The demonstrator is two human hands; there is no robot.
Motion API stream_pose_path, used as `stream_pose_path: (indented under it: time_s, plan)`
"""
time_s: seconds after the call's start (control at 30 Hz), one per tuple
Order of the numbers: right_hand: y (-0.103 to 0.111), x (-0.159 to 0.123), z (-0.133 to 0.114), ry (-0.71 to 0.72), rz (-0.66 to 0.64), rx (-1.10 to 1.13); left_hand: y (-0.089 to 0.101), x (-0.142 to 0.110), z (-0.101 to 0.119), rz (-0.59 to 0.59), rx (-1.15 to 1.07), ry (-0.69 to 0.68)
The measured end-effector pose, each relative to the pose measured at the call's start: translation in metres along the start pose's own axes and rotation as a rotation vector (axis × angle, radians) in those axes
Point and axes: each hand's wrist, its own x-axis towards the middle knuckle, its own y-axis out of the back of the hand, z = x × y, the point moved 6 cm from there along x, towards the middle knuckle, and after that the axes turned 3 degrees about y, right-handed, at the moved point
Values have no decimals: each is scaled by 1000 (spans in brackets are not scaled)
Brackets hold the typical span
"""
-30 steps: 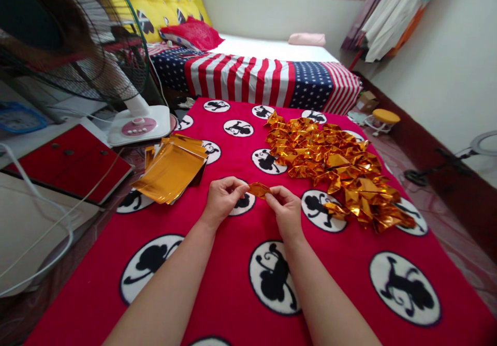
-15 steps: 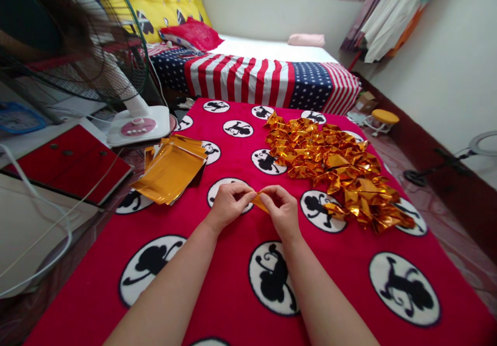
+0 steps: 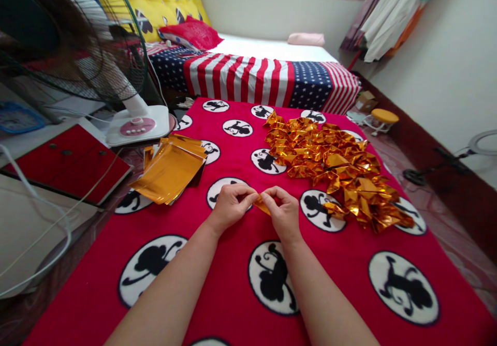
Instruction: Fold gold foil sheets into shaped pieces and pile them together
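Both my hands pinch one small piece of folded gold foil paper over the middle of the red cloth. My left hand is closed on its left end, thumb against fingertips. My right hand grips the right end the same way. Most of the piece is hidden by my fingers. To the left lies a loose stack of flat gold foil sheets. On the right, folded gold foil pieces are spread in a large heap of rows.
A red cloth with monkey figures in white circles covers the work surface. At the left stands a fan, beside a red-topped cabinet. A bed with a striped cover is behind. A yellow stool stands on the right.
Hardly anything differs. Both hands keep their pinch on the foil piece, with the fingertips shifted very slightly. The stack and the heap look the same.
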Motion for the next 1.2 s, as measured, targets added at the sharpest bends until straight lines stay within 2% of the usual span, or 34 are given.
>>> stream_pose_path:
  time_s: [0.37, 0.67, 0.87, 0.97, 1.03, 1.13, 1.2]
  plan:
    - [4, 0, 7, -39, 23, 68, 5, -2, -16, 119, -12, 131]
    - [4, -1, 6, -56, 16, 96, 5, -1, -14, 80, 32, 113]
    - [4, -3, 12, -86, 31, 138, 0, -1, -13, 0, 170, 4]
    - [6, -2, 15, -97, 50, 199, 0, -1, -15, -33, 84, 38]
    - [11, -1, 17, -106, 111, 252, 8, -1, -20, 46, -28, 114]
    - [15, 0, 19, -118, 158, 289, 22, -3, -27, 247, -144, 217]
    - [11, 0, 19, -127, 96, 281, 21, -3, -25, 241, -162, 200]
